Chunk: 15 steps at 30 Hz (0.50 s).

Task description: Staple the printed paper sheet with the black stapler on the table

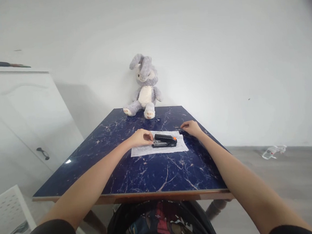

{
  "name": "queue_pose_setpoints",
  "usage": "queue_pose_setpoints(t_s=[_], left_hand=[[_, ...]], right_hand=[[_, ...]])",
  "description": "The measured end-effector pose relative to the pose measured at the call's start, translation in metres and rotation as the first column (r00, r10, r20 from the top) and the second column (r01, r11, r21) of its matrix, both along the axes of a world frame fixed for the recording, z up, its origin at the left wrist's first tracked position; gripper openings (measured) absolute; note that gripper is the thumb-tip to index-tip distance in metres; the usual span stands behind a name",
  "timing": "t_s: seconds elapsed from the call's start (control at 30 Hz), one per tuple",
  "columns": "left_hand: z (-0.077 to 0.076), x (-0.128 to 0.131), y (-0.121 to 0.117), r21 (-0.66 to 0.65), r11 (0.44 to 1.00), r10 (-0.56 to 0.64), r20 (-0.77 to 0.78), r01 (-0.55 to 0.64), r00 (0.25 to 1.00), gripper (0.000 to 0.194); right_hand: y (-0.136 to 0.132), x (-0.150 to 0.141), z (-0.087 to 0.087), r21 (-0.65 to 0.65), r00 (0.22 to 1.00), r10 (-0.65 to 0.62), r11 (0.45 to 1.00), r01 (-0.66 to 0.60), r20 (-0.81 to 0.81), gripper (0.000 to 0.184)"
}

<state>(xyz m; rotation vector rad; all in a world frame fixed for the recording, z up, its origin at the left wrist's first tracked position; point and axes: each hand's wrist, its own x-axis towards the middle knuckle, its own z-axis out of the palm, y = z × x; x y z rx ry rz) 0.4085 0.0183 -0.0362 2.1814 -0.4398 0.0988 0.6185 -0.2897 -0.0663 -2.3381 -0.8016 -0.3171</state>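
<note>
A black stapler (165, 140) with an orange patch at its right end lies on printed white paper (137, 152) on the blue table. The silvery metal inside its jaw shows on the left. My left hand (141, 137) is closed, with thumb and fingertips at the stapler's left end; the exact contact is partly hidden by the fingers. To the right, beyond the paper's upper right corner, my right hand (191, 128) has its fingers pinched together low over the table. A small dark thing shows near its fingertips, too small to name.
A grey plush rabbit (145, 85) sits at the table's (150, 178) far edge against the wall. On the left stand a white cabinet (23, 116) and a white perforated chair or rack (10, 211). A clear and white object (272, 151) lies on the floor at right.
</note>
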Motion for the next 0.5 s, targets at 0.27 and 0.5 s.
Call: queue_pose_setpoints(t_s=[0.27, 0.5], left_hand=[[0.0005, -0.0007, -0.0013, 0.041, 0.999, 0.000, 0.017, 0.000, 1.000, 0.016], [-0.0005, -0.0009, -0.0031, 0.051, 0.999, -0.014, 0.008, 0.014, 1.000, 0.015]], right_hand=[[0.0014, 0.0009, -0.0017, -0.010, 1.000, 0.009, 1.000, -0.009, 0.003, 0.023], [0.0028, 0.0021, -0.0035, -0.004, 1.000, 0.026, 1.000, -0.026, -0.001, 0.020]])
